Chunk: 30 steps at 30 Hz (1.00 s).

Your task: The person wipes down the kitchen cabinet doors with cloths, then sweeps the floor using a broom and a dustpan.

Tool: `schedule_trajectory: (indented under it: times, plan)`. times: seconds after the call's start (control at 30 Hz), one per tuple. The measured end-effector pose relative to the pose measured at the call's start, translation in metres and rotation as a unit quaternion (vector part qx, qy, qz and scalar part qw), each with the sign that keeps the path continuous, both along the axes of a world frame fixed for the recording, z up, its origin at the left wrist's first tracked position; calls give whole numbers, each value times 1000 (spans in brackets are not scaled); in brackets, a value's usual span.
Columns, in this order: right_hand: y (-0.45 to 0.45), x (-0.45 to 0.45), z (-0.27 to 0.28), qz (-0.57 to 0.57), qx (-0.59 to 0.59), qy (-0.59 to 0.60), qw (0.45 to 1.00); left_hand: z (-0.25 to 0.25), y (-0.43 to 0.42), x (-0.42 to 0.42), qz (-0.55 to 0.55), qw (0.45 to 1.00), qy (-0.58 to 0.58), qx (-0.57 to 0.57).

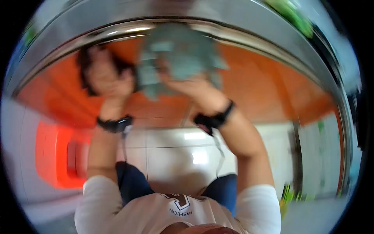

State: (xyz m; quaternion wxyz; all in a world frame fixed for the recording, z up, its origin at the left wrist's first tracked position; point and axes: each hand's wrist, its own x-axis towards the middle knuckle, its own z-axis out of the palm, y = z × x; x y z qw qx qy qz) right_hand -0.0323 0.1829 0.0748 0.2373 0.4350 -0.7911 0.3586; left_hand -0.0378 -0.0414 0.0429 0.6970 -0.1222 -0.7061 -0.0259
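Observation:
Motion blurs both hands. My right hand (191,82) is on a grey-green cloth (183,50) with paler patches; the thumb side lies over its near edge and the other fingers are hidden. The cloth hangs in front of the orange cabinet face, below the metal-edged counter. On the left, my left hand (107,76) is against a dark brown, cloth-like thing (130,74) that shows around its sides. Its fingers are too smeared to tell whether they grip. A gap separates the two hands.
The grey counter (97,25) has a shiny metal edge (249,41) above the orange cabinet front (257,82). An orange-red plastic stool (48,156) stands at the left on the pale tiled floor (167,156). Something green (290,15) lies at the upper right.

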Motion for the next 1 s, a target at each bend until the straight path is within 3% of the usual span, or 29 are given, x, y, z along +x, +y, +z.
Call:
schedule_trajectory:
  times: [0.03,0.07,0.13,0.23,0.3,0.37,0.43,0.53,0.57,0.6,0.73,0.83,1.0]
  plan:
    - [-23,-19,-16,-16,-50,93,994,-1,-8,-9,-24,999,19,-15]
    - [-45,-37,-30,-44,-101,186,976,4,-17,-12,-160,986,23,-43]
    - [-15,-44,-38,-100,-238,301,918,5,-13,-7,-86,996,-7,-39]
    - [46,-12,-8,-150,-102,266,947,6,-1,-2,-39,999,-32,-17]
    - [86,6,-4,-305,-6,42,951,5,10,-6,-88,996,-11,-20]
    - [106,7,-37,-484,-169,78,855,-2,29,-5,-98,993,-9,-68]
    - [130,-29,-92,-578,-309,91,749,-6,48,-8,-113,985,-41,-124]
    - [156,-15,-118,-642,-487,4,592,-6,73,-15,-91,982,-48,-159]
    - [157,-11,-122,-649,-506,-12,568,-10,72,-14,-84,982,-52,-158]
    - [158,-9,-127,-653,-509,-17,560,-12,69,-12,-78,983,-61,-157]
    - [190,-17,-126,-649,-379,66,656,-23,63,-5,-57,981,-78,-168]
    - [258,-31,-119,-646,-297,112,694,-16,68,-5,-65,980,-36,-184]
    - [410,-39,-132,-679,-203,26,705,-14,75,-3,-24,990,-11,-141]
